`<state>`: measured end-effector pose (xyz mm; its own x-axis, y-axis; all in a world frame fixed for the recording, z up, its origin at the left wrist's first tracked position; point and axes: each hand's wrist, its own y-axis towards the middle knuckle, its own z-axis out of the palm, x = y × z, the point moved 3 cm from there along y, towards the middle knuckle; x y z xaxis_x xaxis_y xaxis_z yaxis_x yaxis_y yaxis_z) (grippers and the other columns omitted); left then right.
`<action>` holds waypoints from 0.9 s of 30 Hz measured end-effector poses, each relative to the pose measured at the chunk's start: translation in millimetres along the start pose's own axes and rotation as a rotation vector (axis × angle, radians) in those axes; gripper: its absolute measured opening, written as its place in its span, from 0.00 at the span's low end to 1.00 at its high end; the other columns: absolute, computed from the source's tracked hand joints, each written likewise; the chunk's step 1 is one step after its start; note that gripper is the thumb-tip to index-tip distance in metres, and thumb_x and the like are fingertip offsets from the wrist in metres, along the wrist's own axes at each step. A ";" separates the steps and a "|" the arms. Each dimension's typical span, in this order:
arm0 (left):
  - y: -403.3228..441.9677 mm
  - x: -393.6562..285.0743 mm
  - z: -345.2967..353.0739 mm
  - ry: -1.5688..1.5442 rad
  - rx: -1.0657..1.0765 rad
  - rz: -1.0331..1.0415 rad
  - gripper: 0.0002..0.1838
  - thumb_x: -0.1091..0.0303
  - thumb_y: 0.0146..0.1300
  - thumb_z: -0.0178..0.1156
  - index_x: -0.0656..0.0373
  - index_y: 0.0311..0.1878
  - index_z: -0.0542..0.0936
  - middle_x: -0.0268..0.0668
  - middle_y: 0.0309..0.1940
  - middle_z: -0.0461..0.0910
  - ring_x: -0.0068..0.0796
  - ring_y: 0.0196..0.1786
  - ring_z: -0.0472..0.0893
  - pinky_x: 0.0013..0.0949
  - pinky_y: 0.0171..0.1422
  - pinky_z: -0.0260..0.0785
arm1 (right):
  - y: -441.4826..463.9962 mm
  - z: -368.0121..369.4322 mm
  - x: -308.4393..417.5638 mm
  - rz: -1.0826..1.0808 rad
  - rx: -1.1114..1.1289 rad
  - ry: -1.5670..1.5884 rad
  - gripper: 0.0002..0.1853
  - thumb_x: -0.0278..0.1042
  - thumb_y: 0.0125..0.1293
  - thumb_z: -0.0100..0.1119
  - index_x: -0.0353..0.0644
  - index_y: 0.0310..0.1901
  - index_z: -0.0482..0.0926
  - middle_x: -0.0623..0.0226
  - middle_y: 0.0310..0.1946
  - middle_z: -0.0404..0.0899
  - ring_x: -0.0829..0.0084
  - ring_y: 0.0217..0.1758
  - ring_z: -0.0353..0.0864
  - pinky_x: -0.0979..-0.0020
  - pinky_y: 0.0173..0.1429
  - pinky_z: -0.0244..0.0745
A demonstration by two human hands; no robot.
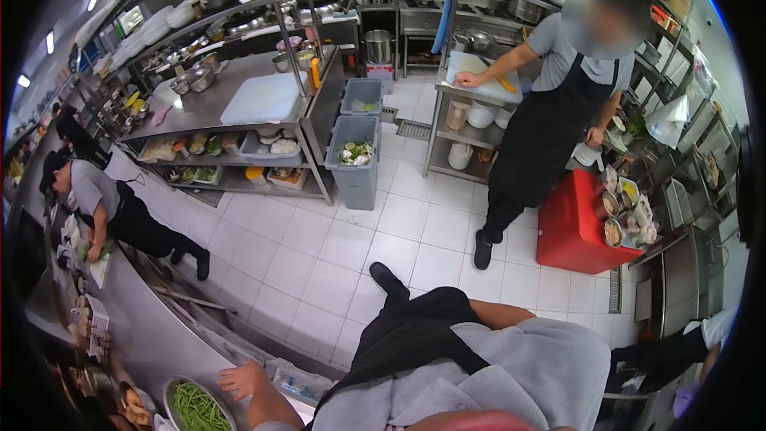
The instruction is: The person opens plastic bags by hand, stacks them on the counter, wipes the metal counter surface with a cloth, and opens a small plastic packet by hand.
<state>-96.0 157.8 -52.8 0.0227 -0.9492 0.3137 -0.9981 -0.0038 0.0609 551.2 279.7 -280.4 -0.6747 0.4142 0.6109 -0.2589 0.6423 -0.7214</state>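
Observation:
My left hand [241, 381] lies on the edge of the steel counter [152, 315], with its fingers apart and nothing in it. Right beside it is a round metal bowl of green beans [198, 409]. Further left, a bowl [137, 407] contains brownish food pieces that I cannot name. Of my right arm only a stretch near the elbow [501, 314] shows; the hand itself is hidden behind my body.
A co-worker [550, 104] in a black apron leans on a steel table across the aisle, near a red box [578, 223]. Another co-worker [120, 211] handles greens at the left counter. Grey bins [351, 183] stand on the tiled floor by a prep table [199, 104].

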 end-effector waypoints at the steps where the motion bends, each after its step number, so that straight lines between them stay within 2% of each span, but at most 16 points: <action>1: 0.1 -1.0 -1.8 -0.006 -0.006 -0.002 0.59 0.34 0.54 0.68 0.50 0.84 0.53 0.47 0.83 0.53 0.46 0.82 0.57 0.66 0.71 0.60 | 0.7 -3.1 1.9 -0.003 -0.003 -0.004 0.25 0.41 0.72 0.62 0.33 0.64 0.80 0.55 0.59 0.83 0.69 0.59 0.80 0.67 0.61 0.77; 3: -0.1 -8.8 -1.4 -0.023 0.040 0.185 0.58 0.36 0.55 0.68 0.52 0.84 0.54 0.48 0.83 0.53 0.47 0.82 0.57 0.65 0.73 0.59 | 4.6 -9.3 1.5 -0.009 0.000 -0.011 0.25 0.41 0.72 0.62 0.33 0.64 0.80 0.55 0.59 0.83 0.69 0.58 0.80 0.67 0.61 0.77; 4: 5.7 5.0 3.9 -0.056 0.080 0.197 0.58 0.38 0.56 0.67 0.53 0.84 0.54 0.48 0.83 0.53 0.48 0.82 0.57 0.64 0.74 0.59 | 13.6 -17.0 9.5 -0.013 0.007 -0.022 0.25 0.41 0.72 0.62 0.33 0.64 0.80 0.55 0.59 0.83 0.69 0.58 0.80 0.67 0.61 0.77; 6: -9.2 13.7 -16.8 -0.273 0.088 0.044 0.55 0.43 0.60 0.66 0.58 0.84 0.54 0.49 0.85 0.49 0.50 0.86 0.47 0.67 0.81 0.49 | 36.1 -32.1 21.0 0.016 -0.005 -0.004 0.25 0.41 0.72 0.62 0.33 0.64 0.80 0.55 0.59 0.84 0.69 0.58 0.80 0.67 0.61 0.77; 8: -17.2 21.5 -34.8 -0.280 0.098 0.089 0.54 0.44 0.61 0.66 0.57 0.84 0.53 0.50 0.86 0.47 0.48 0.87 0.44 0.68 0.82 0.44 | 39.7 -41.7 36.5 0.043 -0.027 0.016 0.25 0.41 0.72 0.62 0.33 0.64 0.80 0.55 0.59 0.84 0.69 0.58 0.80 0.67 0.61 0.77; 11: -10.8 21.3 -19.6 -0.307 0.091 0.082 0.54 0.44 0.61 0.66 0.57 0.84 0.52 0.50 0.86 0.46 0.48 0.88 0.44 0.68 0.83 0.43 | 34.7 -44.6 41.4 0.055 -0.027 0.019 0.25 0.41 0.72 0.62 0.33 0.64 0.80 0.55 0.58 0.84 0.69 0.58 0.80 0.68 0.60 0.77; 12: -3.3 12.9 0.5 -0.306 0.053 0.074 0.56 0.43 0.59 0.67 0.57 0.84 0.52 0.49 0.86 0.47 0.48 0.87 0.45 0.68 0.83 0.44 | 30.8 -47.9 34.1 0.056 -0.020 0.005 0.25 0.41 0.72 0.62 0.33 0.63 0.80 0.55 0.58 0.84 0.69 0.58 0.80 0.68 0.60 0.77; 15: -6.3 15.1 -14.2 -0.308 0.059 0.069 0.57 0.41 0.59 0.68 0.56 0.85 0.51 0.49 0.85 0.48 0.47 0.87 0.47 0.67 0.82 0.47 | 27.6 -42.9 23.2 0.040 0.000 -0.020 0.25 0.41 0.72 0.62 0.33 0.63 0.80 0.55 0.58 0.84 0.69 0.57 0.80 0.68 0.60 0.77; 21: -0.9 7.7 2.2 -0.181 0.015 0.070 0.59 0.39 0.57 0.69 0.55 0.85 0.51 0.49 0.85 0.49 0.47 0.86 0.50 0.69 0.79 0.53 | 24.4 -26.5 4.1 0.033 0.025 -0.052 0.25 0.41 0.72 0.62 0.33 0.63 0.80 0.55 0.58 0.84 0.69 0.57 0.80 0.68 0.60 0.77; 27: -5.8 1.1 -4.8 -0.090 0.041 0.018 0.60 0.34 0.57 0.70 0.51 0.84 0.52 0.44 0.85 0.51 0.45 0.85 0.53 0.69 0.75 0.57 | 16.9 -18.0 0.6 0.035 0.015 -0.023 0.24 0.41 0.72 0.62 0.33 0.63 0.80 0.55 0.57 0.84 0.69 0.56 0.81 0.68 0.59 0.77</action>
<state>-90.0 158.3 -48.3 0.0011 -0.9738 0.2275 -0.9999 0.0028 0.0167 558.9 302.4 -286.4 -0.6992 0.4216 0.5774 -0.2448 0.6177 -0.7474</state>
